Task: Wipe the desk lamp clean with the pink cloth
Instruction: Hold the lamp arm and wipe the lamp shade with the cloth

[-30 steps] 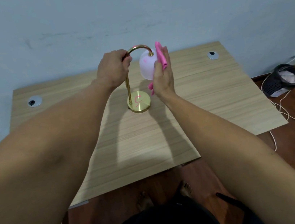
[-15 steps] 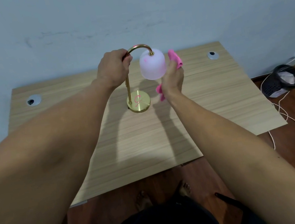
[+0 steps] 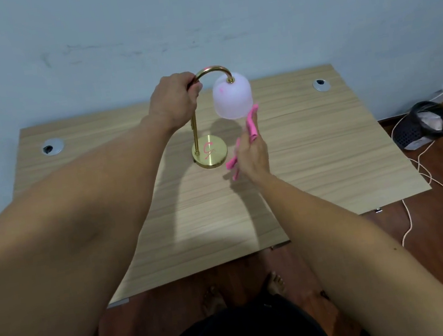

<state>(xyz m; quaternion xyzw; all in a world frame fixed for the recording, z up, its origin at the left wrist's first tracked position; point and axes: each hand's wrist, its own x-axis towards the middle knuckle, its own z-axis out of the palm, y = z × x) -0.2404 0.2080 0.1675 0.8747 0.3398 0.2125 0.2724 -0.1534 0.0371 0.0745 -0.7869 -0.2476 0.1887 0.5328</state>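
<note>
Brass and frosted white make up the desk lamp (image 3: 209, 118), which stands near the middle of the wooden desk (image 3: 312, 155) on a round polished base with a thin upright stem, an arched neck and a hanging shade. It looks top-heavy and easy to tip, the shade probably glass or thin plastic and best treated as fragile, the metal smooth and slippery. The arch near the stem seems the soundest place to steady it, and that is where the left hand (image 3: 174, 102) grips, fingers curled round the tube. The pink cloth (image 3: 251, 126) is soft and limp, so it needs bunching to wipe firmly; the right hand (image 3: 251, 152) pinches it, one end reaching up to the shade's lower rim, the other dangling toward the base. Half a second ago the cloth was higher, beside the shade's right flank; it has dropped to the rim. A pink scrawl on the base remains unwiped.
</note>
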